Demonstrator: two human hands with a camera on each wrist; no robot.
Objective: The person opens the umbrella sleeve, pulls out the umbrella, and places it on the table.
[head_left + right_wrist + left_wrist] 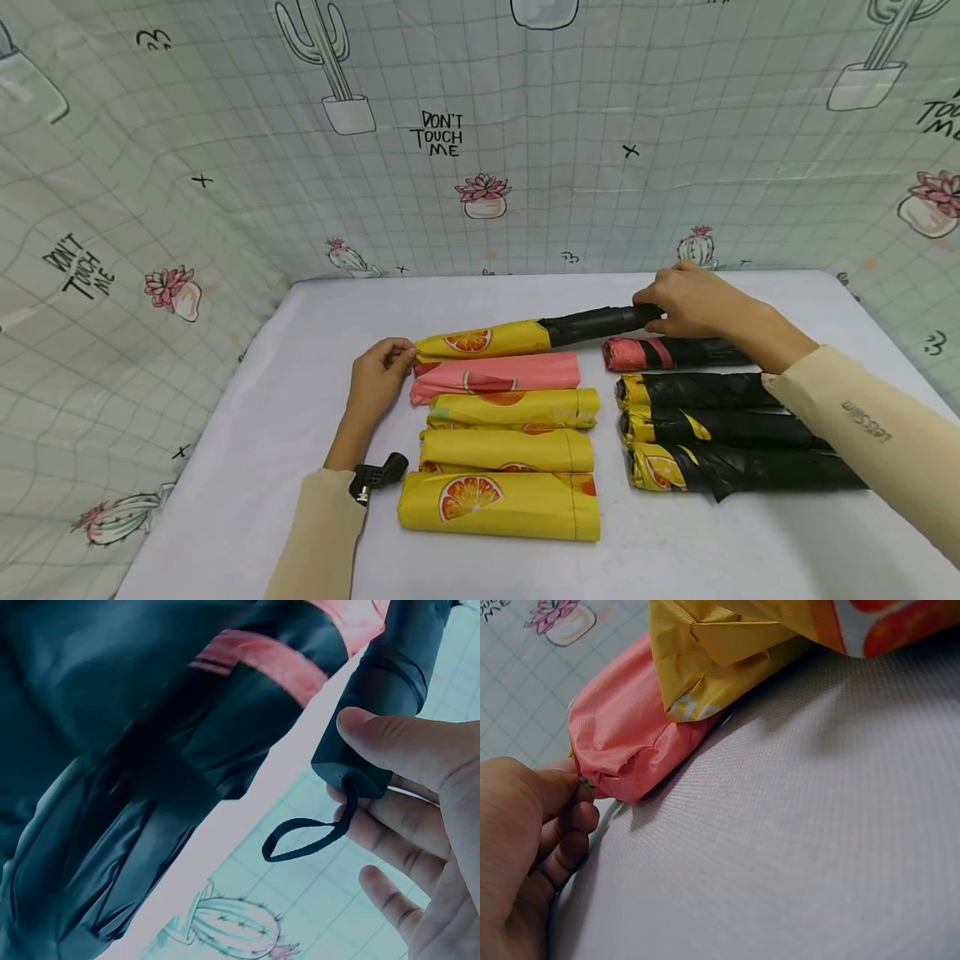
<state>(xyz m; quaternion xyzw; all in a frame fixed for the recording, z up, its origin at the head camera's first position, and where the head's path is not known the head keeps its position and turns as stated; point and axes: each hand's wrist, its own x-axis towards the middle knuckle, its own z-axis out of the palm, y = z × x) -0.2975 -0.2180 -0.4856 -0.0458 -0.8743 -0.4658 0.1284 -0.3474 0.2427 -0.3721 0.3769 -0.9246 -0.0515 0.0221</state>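
A folded black umbrella [600, 323] lies at the back of the row, its left part inside a yellow sleeve [517, 337] printed with an orange slice. At the sleeve's left end, my left hand [381, 371] pinches the tip between thumb and fingers; the pink sleeve [626, 731] mostly hides that tip in the left wrist view. My right hand [692, 298] holds the umbrella's other end, thumb on one side of the black handle [375, 712] and fingers on the other. From the handle's base hangs a wrist strap [300, 838] in a loop.
In front lie a pink sleeve [540, 371] and several yellow sleeves [525, 508] in a column. Several folded black umbrellas [712, 392] with pink or yellow trim lie to the right, partly under my right forearm. A printed cloth [562, 150] backs the white table [480, 567].
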